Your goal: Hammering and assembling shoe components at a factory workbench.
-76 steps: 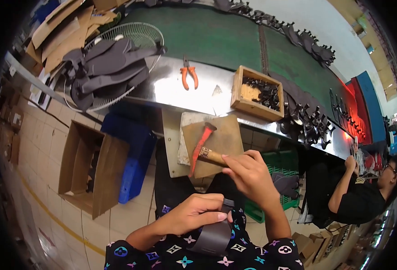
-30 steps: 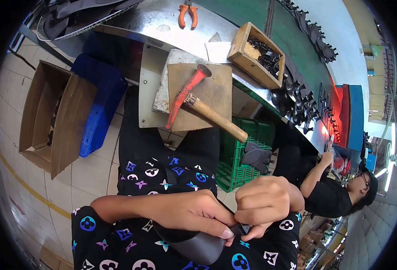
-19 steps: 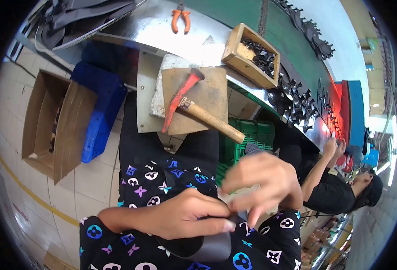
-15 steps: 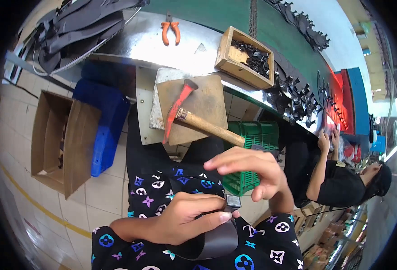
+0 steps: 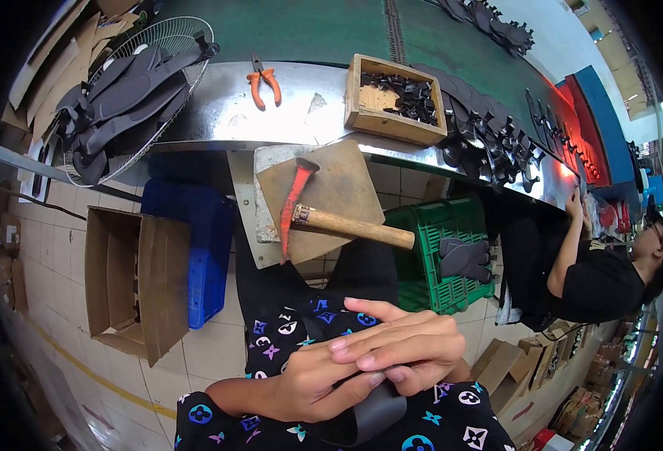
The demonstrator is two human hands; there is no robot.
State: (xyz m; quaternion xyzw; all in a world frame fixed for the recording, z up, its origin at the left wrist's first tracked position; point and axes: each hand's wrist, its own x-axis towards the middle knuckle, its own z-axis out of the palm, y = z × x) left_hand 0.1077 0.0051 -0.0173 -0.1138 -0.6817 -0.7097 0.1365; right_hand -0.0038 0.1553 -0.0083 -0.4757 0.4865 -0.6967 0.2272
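In my lap, my left hand (image 5: 320, 387) is closed on a dark shoe sole (image 5: 380, 413), whose smooth curved part hangs below the fingers. My right hand (image 5: 422, 349) lies over the top end of the sole, fingers closed across my left fingers, so the gripped end is hidden. Beyond my hands a hammer (image 5: 354, 227) with a long red head and wooden handle rests on a brown square board (image 5: 343, 177). Orange-handled pliers (image 5: 264, 84) lie on the metal bench edge. Beside them a wooden box (image 5: 395, 128) holds many small black pieces.
A wire basket (image 5: 200, 79) of dark soles stands at the far left. Below are a cardboard box (image 5: 162, 293) and a blue crate (image 5: 210, 278). A green crate (image 5: 403, 219) sits to the right. Heeled soles (image 5: 489, 150) line the bench, near another person (image 5: 602, 278).
My right hand has come down and left onto the sole's end and my left fingers, covering the dark block that showed before. The whole view has shifted somewhat.
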